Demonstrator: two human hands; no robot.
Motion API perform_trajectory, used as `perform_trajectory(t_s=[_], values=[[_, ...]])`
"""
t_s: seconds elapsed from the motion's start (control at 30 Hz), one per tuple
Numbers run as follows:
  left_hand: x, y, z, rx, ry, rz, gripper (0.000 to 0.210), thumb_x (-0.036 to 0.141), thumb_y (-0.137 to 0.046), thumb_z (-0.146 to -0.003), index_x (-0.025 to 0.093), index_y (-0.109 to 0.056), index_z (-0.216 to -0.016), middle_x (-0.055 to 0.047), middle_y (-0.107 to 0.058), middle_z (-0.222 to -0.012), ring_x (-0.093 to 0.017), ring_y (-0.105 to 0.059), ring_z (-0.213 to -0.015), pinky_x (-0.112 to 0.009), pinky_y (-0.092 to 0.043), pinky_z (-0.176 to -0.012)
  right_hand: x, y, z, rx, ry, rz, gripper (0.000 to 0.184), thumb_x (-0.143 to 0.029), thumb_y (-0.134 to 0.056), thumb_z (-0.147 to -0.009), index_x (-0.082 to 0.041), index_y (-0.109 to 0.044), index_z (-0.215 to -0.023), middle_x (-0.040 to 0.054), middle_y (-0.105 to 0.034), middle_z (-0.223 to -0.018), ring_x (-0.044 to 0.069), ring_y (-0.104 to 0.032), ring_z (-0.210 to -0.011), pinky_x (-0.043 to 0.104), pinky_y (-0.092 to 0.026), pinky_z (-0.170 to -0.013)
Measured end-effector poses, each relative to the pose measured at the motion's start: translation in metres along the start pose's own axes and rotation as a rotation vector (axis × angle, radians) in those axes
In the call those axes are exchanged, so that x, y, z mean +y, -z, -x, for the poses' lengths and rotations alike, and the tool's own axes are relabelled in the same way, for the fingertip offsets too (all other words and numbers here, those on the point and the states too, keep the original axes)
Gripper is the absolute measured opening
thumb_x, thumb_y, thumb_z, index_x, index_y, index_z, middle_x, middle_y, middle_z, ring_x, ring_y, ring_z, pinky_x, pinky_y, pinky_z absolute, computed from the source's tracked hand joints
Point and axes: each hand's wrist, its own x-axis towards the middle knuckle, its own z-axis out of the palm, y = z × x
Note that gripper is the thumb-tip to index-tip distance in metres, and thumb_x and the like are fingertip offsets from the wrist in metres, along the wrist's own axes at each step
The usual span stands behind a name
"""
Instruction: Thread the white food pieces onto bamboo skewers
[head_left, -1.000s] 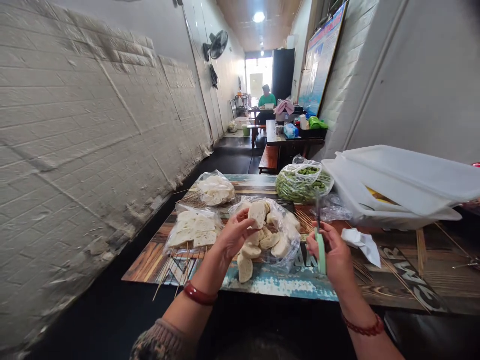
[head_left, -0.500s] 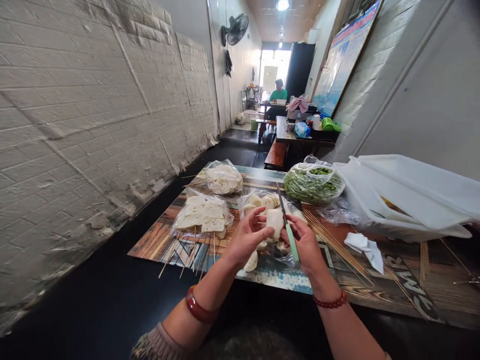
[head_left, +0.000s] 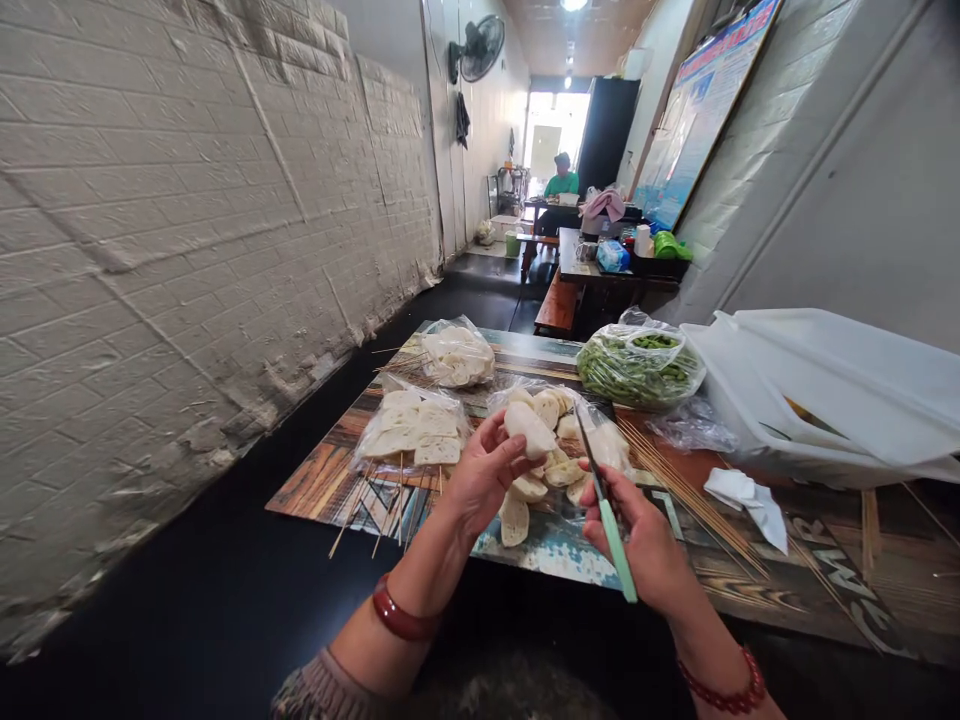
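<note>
My left hand point(head_left: 480, 482) is closed round a smooth white block of food point(head_left: 530, 430), whose exact kind I cannot tell. In my right hand point(head_left: 646, 545) is a knife point(head_left: 616, 552) with a pale green handle. Its thin blade points up and away, to the right of the block and apart from it. Beyond and below both hands, cut white slices point(head_left: 564, 472) lie heaped on a clear plastic bag. One loose slice point(head_left: 514, 521) rests near the table's front edge. To the left, skewered flat white slices point(head_left: 412, 428) lie on plastic, their sticks pointing toward me.
Behind the skewered slices is another bag of white slices point(head_left: 456, 356). A bag of green vegetables point(head_left: 637, 368), white plastic bins point(head_left: 847, 365), bamboo skewers point(head_left: 694, 500) and a crumpled tissue point(head_left: 746, 505) are on the right. A person in green point(head_left: 561, 180) sits far back.
My right hand with the knife has moved down and right, away from the white block. The block, still in my left hand, has tilted and shifted slightly left. The view has shifted a little.
</note>
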Motion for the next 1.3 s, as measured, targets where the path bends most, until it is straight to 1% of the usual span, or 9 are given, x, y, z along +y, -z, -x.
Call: perform_trajectory(t_s=[0.1,0.2,0.37,0.5,0.57,0.8,1.03,1.2,1.3], values=[[0.002,-0.002,0.001,0.002,0.013,0.017,0.046,0.023,-0.081,-0.071,0.018,-0.064,-0.113,-0.005,-0.068,-0.11,-0.017,-0.067,-0.087,-0.035,-0.058,-0.083,-0.004,0.01,0.01,-0.113,0.052,0.229,0.062,-0.024,-0.073,-0.073,-0.028,-0.059,-0.134,0.0065,-0.07,-0.112,0.026,-0.068,-0.094,0.039,-0.057,-0.085],[0.002,-0.006,0.001,0.015,0.013,0.034,0.044,0.022,-0.081,-0.072,0.018,-0.065,-0.113,-0.005,-0.069,-0.111,-0.016,-0.068,-0.087,-0.036,-0.058,-0.087,-0.007,0.018,0.013,-0.17,0.065,0.383,0.067,-0.025,-0.07,-0.077,-0.026,-0.052,-0.141,0.0094,-0.062,-0.131,0.028,-0.064,-0.112,0.042,-0.054,-0.095],[-0.001,-0.007,0.0,0.038,-0.044,0.035,0.046,0.02,-0.084,-0.069,0.018,-0.065,-0.111,-0.005,-0.07,-0.108,-0.017,-0.068,-0.088,-0.034,-0.059,-0.082,-0.007,0.027,0.009,-0.237,0.046,0.523,0.077,-0.027,-0.073,-0.075,-0.022,-0.044,-0.147,0.0127,-0.056,-0.141,0.03,-0.055,-0.127,0.046,-0.046,-0.106],[-0.002,-0.007,0.0,0.041,-0.038,0.026,0.043,0.022,-0.084,-0.068,0.017,-0.065,-0.106,-0.005,-0.07,-0.107,-0.018,-0.068,-0.09,-0.032,-0.059,-0.08,-0.007,0.03,0.003,-0.294,0.07,0.563,0.084,-0.03,-0.078,-0.072,-0.021,-0.044,-0.148,0.0133,-0.058,-0.14,0.031,-0.055,-0.127,0.048,-0.043,-0.109],[-0.002,-0.007,0.001,0.044,-0.038,0.019,0.044,0.022,-0.085,-0.067,0.017,-0.064,-0.106,-0.004,-0.07,-0.106,-0.017,-0.068,-0.09,-0.032,-0.059,-0.08,-0.008,0.031,0.0,-0.316,0.096,0.552,0.084,-0.033,-0.079,-0.071,-0.021,-0.045,-0.147,0.0135,-0.06,-0.139,0.031,-0.057,-0.125,0.048,-0.044,-0.108],[-0.005,-0.007,0.002,0.047,-0.051,-0.022,0.044,0.022,-0.086,-0.066,0.02,-0.064,-0.104,-0.002,-0.069,-0.106,-0.017,-0.068,-0.093,-0.034,-0.057,-0.085,-0.015,0.031,-0.01,-0.317,0.177,0.57,0.085,-0.04,-0.082,-0.07,-0.019,-0.049,-0.145,0.0157,-0.064,-0.134,0.034,-0.062,-0.119,0.051,-0.048,-0.103],[-0.009,-0.006,0.003,0.065,-0.046,-0.056,0.04,0.022,-0.085,-0.068,0.02,-0.065,-0.102,-0.003,-0.07,-0.105,-0.018,-0.067,-0.095,-0.034,-0.057,-0.084,-0.025,0.034,-0.017,-0.383,0.13,0.555,0.083,-0.041,-0.08,-0.071,-0.018,-0.05,-0.145,0.0153,-0.065,-0.132,0.035,-0.063,-0.117,0.048,-0.049,-0.102],[-0.01,-0.005,0.003,0.08,-0.06,-0.082,0.042,0.025,-0.086,-0.067,0.018,-0.065,-0.102,-0.005,-0.071,-0.104,-0.018,-0.067,-0.094,-0.032,-0.057,-0.082,-0.027,0.036,-0.019,-0.471,0.04,0.459,0.082,-0.036,-0.077,-0.071,-0.01,-0.051,-0.144,0.0173,-0.068,-0.127,0.034,-0.065,-0.112,0.045,-0.053,-0.097],[-0.01,-0.007,0.003,0.082,-0.065,-0.085,0.044,0.026,-0.087,-0.065,0.017,-0.065,-0.102,-0.005,-0.07,-0.104,-0.017,-0.067,-0.093,-0.032,-0.057,-0.081,-0.027,0.037,-0.02,-0.513,0.004,0.417,0.081,-0.034,-0.075,-0.071,-0.008,-0.05,-0.144,0.0165,-0.069,-0.124,0.032,-0.066,-0.109,0.043,-0.052,-0.096]])
